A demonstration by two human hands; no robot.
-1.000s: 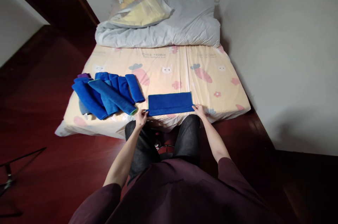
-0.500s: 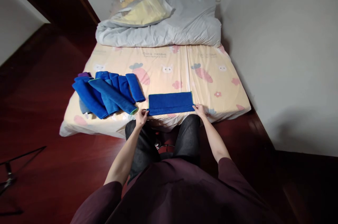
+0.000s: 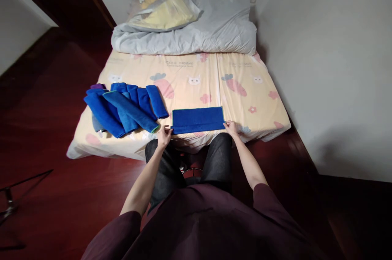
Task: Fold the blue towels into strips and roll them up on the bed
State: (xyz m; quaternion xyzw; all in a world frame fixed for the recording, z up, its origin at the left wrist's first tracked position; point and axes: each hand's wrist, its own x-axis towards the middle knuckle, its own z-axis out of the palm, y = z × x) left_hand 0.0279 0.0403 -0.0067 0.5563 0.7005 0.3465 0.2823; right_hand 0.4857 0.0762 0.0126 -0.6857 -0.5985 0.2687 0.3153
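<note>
A blue towel with a thin green edge lies flat at the front of the bed, its near edge turned over into a narrow strip. My left hand pinches the left end of that strip. At the right end, my right hand pinches the same strip between thumb and fingers. Just left of the towel lies a pile of rolled blue towels, some overlapping. One roll with a green end rests across the top of the others. A bit of purple cloth shows at the back of the pile.
The bed has a cream sheet with carrots and rabbits. A grey quilt and a yellow pillow in a clear bag lie at its head. A wall stands to the right. A black metal stand is on the floor at left.
Almost nothing differs. Both hands stay at the ends of the turned strip, and the towel and the pile lie where they were.
</note>
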